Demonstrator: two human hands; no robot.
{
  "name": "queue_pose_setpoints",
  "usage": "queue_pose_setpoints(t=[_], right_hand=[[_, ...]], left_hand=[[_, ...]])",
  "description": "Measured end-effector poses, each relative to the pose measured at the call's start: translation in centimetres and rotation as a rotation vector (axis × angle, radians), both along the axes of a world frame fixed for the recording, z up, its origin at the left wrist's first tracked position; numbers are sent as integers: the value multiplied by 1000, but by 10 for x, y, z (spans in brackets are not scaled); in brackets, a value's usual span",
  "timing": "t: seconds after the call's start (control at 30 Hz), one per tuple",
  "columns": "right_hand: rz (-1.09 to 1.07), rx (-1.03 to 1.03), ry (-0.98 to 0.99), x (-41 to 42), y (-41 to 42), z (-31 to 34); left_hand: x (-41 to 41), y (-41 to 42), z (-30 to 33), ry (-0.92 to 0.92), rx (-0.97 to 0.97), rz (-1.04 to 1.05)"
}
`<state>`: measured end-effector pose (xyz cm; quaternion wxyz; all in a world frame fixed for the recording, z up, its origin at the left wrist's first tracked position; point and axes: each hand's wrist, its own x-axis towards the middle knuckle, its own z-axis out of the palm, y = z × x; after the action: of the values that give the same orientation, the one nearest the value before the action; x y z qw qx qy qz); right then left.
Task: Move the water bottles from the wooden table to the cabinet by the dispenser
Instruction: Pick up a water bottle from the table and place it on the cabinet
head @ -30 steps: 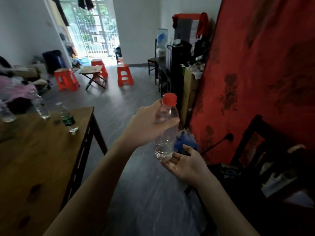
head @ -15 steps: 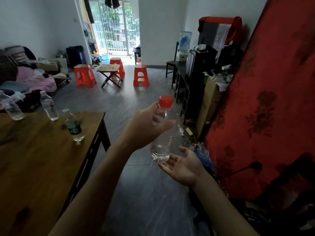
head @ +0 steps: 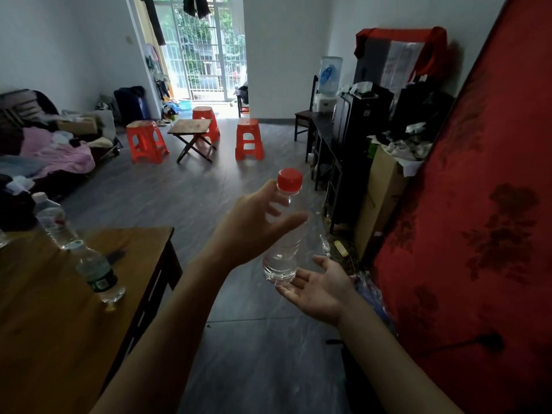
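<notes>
Fingers (head: 276, 209) of the left hand (head: 254, 227) curled round the upper body of a clear bottle (head: 283, 249) just under its red cap (head: 289, 180), thumb crossing the front. Beneath, right hand (head: 321, 289) held palm up, spread and relaxed, fingertips at or just under the bottle's base; true contact hard to tell. Held upright in mid-air over the floor, beside the wooden counter (head: 44, 324), well apart from the dark cabinet (head: 324, 144) and the dispenser (head: 328, 82) at the far wall. Probably light and thin-walled, liable to dent under a hard squeeze and a little slick; best taken round the ribbed middle or the stiffer neck, with the base supported. Two more bottles on the counter: a green-labelled one (head: 100, 276) near its edge, another (head: 53, 219) farther back.
</notes>
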<state>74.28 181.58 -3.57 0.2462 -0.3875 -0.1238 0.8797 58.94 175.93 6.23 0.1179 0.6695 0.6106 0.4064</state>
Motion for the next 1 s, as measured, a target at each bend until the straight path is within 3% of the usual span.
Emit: queue_pose_setpoints(t=[0.53, 1.0], right_hand=[[43, 47, 8, -30, 297, 13], [70, -22, 6, -100, 480, -6]], left_hand=[[-28, 282, 12, -15, 40, 69], [-95, 469, -5, 1, -20, 102]])
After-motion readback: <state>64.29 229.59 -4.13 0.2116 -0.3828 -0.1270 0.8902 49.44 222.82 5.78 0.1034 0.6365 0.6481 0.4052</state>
